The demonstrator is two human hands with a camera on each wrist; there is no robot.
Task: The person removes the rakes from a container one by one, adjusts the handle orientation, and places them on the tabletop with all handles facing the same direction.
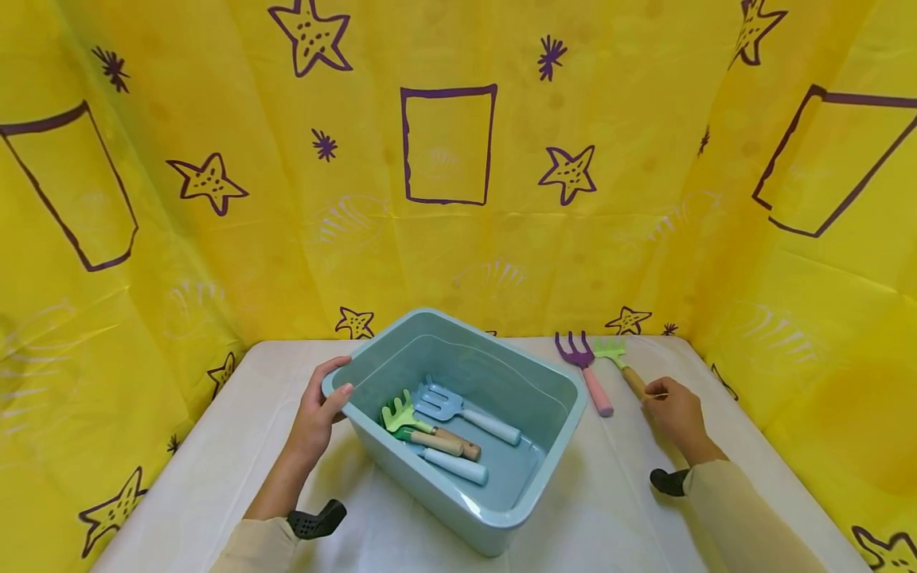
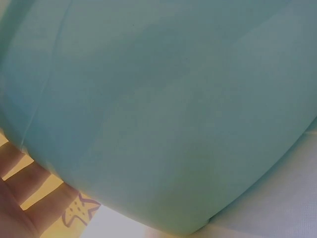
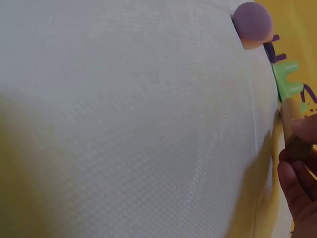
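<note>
My left hand (image 1: 315, 418) grips the left corner of a blue-green plastic bin (image 1: 458, 509), thumb over the rim; in the left wrist view its fingers (image 2: 29, 181) lie along the bin's edge. Inside the bin are a light blue garden fork (image 1: 440, 402), a light green hand rake (image 1: 403, 414) with a wooden handle, a darker green tool with a wooden handle (image 1: 437, 440), and a light blue handle (image 1: 458, 466). At the right, my right hand (image 1: 675, 414) pinches the wooden handle end of another light green hand rake (image 1: 612, 350). The right wrist view shows that handle (image 3: 288, 116) between thumb and fingers.
A purple garden fork with a pink handle (image 1: 598, 394) lies on the white-covered table (image 1: 602, 493), left of the held rake. Yellow patterned sheets (image 1: 444, 255) stand behind the table and at both sides.
</note>
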